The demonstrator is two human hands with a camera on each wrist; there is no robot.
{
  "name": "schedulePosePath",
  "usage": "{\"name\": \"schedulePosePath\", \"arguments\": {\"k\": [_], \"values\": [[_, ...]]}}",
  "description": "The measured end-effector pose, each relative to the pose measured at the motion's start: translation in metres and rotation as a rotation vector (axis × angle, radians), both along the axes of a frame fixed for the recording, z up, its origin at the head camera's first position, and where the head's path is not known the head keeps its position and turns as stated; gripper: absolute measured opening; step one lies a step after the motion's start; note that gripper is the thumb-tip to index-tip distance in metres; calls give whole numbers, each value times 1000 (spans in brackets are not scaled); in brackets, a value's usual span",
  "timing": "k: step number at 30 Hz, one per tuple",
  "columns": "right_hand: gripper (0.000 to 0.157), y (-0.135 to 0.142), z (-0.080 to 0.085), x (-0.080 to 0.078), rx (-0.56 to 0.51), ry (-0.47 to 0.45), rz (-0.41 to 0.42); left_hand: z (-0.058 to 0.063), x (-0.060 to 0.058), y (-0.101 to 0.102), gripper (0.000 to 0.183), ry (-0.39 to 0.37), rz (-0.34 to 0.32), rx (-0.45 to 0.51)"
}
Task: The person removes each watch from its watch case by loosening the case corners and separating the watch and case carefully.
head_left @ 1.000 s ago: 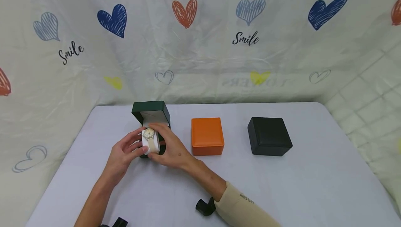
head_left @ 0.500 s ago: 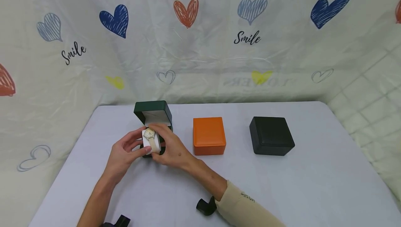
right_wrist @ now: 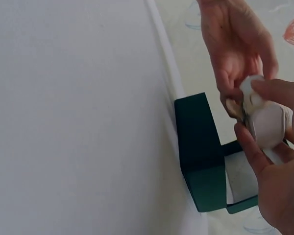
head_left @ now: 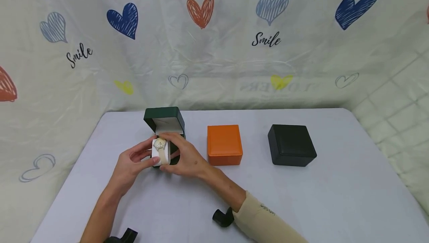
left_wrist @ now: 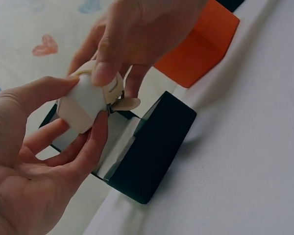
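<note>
A wristwatch with a pale beige strap is wrapped round a white cushion. Both hands hold it in front of the open green watch box. My left hand grips the cushion from the left, thumb on the near side and fingers behind. From the right, my right hand pinches the strap and cushion between thumb and fingers. A loose strap end sticks out beside the buckle in the left wrist view. The box's lid stands up at the back; fingers and cushion hide most of its base.
To the right of the green box lie a closed orange box and, farther right, a closed black box. All stand on a white-covered table. Behind hangs a white curtain printed with hearts.
Both hands keep their hold on the watch and cushion, which has turned slightly so the strap points more straight toward me. The right hand and forearm have shifted slightly right.
</note>
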State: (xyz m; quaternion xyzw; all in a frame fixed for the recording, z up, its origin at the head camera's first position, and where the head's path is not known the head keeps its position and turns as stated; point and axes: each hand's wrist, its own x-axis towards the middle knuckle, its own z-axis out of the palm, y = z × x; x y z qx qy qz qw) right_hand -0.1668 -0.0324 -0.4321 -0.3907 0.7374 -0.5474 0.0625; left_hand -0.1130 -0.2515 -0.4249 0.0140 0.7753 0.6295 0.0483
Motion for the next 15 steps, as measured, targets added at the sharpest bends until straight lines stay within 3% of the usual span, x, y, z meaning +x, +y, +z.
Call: {"name": "schedulePosePath", "arguments": {"k": [5, 9, 15], "values": [[83, 7, 3, -9, 10, -27, 80, 0, 0, -6, 67, -16, -47, 55], [71, 11, 6, -13, 32, -66, 128, -1, 1, -9, 67, -29, -73, 72], [49, 10, 7, -13, 18, -75, 91, -1, 1, -8, 69, -43, -104, 79]]}}
